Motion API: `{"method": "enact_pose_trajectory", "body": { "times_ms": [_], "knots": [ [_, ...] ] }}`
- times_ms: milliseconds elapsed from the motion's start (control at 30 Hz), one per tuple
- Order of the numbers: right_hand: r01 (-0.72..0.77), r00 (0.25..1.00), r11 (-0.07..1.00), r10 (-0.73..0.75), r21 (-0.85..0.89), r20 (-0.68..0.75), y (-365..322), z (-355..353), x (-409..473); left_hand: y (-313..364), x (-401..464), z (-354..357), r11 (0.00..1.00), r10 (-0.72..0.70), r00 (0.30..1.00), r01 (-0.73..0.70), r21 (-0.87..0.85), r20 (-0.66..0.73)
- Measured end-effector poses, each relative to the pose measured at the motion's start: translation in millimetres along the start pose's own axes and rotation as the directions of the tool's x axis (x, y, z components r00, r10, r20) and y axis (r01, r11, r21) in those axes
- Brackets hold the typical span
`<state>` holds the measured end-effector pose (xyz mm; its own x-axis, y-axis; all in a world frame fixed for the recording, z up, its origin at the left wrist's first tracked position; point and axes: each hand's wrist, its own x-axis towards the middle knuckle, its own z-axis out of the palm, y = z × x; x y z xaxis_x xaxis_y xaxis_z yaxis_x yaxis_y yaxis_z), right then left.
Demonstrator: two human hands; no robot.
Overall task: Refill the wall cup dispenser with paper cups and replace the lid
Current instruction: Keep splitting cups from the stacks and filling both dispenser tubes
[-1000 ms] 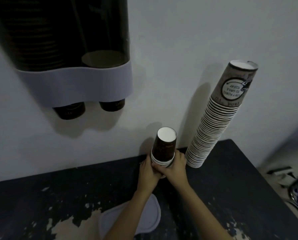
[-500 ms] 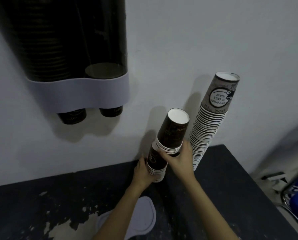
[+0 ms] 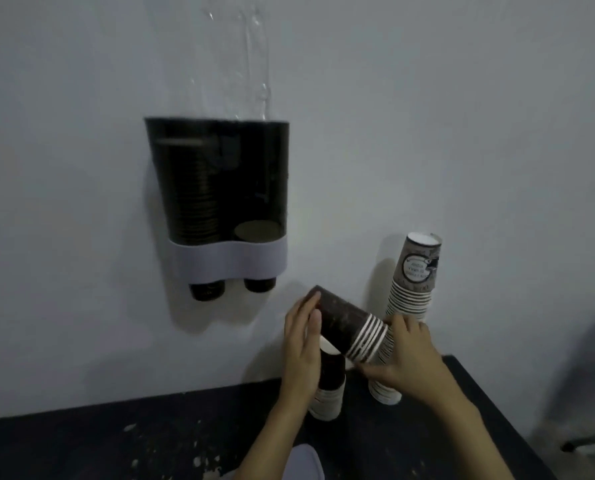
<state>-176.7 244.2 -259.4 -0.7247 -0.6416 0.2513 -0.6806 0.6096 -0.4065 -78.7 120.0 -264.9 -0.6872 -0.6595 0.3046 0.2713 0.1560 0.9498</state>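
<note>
- Above the dark table (image 3: 116,441), on the pale wall (image 3: 427,116), hangs the cup dispenser (image 3: 219,202); its top edge is open with no cover on it.
- In the dispenser the left tube holds a stack of cups almost to the top, while the right tube shows only one cup rim low down, so the room above it is free.
- Two cup bottoms stick out below the grey band (image 3: 228,263) of the dispenser.
- A bare stretch of wall lies between the dispenser's lower edge and the hands.
- The right hand (image 3: 405,362) grips the rim end of a short stack of cups (image 3: 354,327), its fingers curled round the white rims; the stack is tilted, its closed end pointing up and left toward the dispenser.
- The left hand (image 3: 303,348) lies with fairly straight fingers, held close together, against the closed end of that stack, palm facing right.
- Just below the left hand a second short stack (image 3: 329,389) stands upside down on the table.
- A tall stack (image 3: 410,299) leans against the wall behind the right hand, near the table's right edge.
- A pale lid (image 3: 306,462) lies on the table between the forearms, cut off by the lower edge of the view.
</note>
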Motion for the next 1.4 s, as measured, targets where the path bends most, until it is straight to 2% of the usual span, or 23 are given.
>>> {"method": "enact_pose_trajectory", "body": {
  "times_ms": [67, 167, 233, 300, 367, 467, 567, 667, 767, 833, 967, 1200, 1400],
  "knots": [
    [0.014, 1.0, 0.969, -0.02, 0.248, 0.022, -9, -17, -4, 9, -3, -4, 0.995, -0.055, 0.998, 0.052, -0.084, -0.036],
    [0.047, 0.998, 0.806, -0.066, 0.591, 0.01, -37, -43, -7, 37, -9, -14, 0.975, -0.104, 0.994, 0.093, -0.2, -0.044],
    [0.101, 0.995, 0.734, -0.086, 0.671, -0.056, -59, -64, -2, 59, -11, -18, 0.959, -0.135, 0.99, 0.119, -0.256, -0.047],
    [0.174, 0.983, 0.713, -0.091, 0.679, -0.157, -85, -96, 8, 75, -11, -22, 0.948, -0.169, 0.984, 0.146, -0.282, -0.058],
    [0.274, 0.949, 0.691, -0.08, 0.669, -0.306, -113, -135, 19, 83, -13, -24, 0.96, -0.172, 0.983, 0.151, -0.237, -0.069],
    [0.435, 0.856, 0.652, -0.085, 0.621, -0.51, -164, -195, 40, 90, -18, -33, 0.982, -0.121, 0.988, 0.106, -0.154, -0.096],
    [0.49, 0.812, 0.712, -0.162, 0.503, -0.561, -209, -228, 72, 89, -22, -47, 0.99, -0.092, 0.988, 0.078, -0.115, -0.122],
    [0.403, 0.871, 0.853, -0.245, 0.333, -0.426, -241, -226, 103, 92, -24, -59, 0.991, -0.082, 0.987, 0.067, -0.113, -0.139],
    [0.311, 0.927, 0.93, -0.251, 0.196, -0.279, -254, -203, 129, 92, -27, -70, 0.992, -0.105, 0.981, 0.093, -0.083, -0.163],
    [0.245, 0.957, 0.961, -0.219, 0.129, -0.192, -256, -186, 143, 91, -27, -77, 0.993, -0.106, 0.977, 0.096, -0.063, -0.186],
    [0.189, 0.982, 0.976, -0.186, 0.105, -0.041, -256, -163, 156, 90, -26, -86, 0.994, -0.111, 0.975, 0.11, -0.02, -0.192],
    [0.174, 0.984, 0.976, -0.169, -0.131, 0.047, -251, -148, 160, 85, -28, -87, 0.994, -0.105, 0.979, 0.096, -0.057, -0.174],
    [0.202, 0.979, 0.96, -0.196, -0.194, 0.052, -247, -144, 156, 80, -29, -75, 0.993, -0.096, 0.985, 0.086, -0.076, -0.145]
  ]
}}
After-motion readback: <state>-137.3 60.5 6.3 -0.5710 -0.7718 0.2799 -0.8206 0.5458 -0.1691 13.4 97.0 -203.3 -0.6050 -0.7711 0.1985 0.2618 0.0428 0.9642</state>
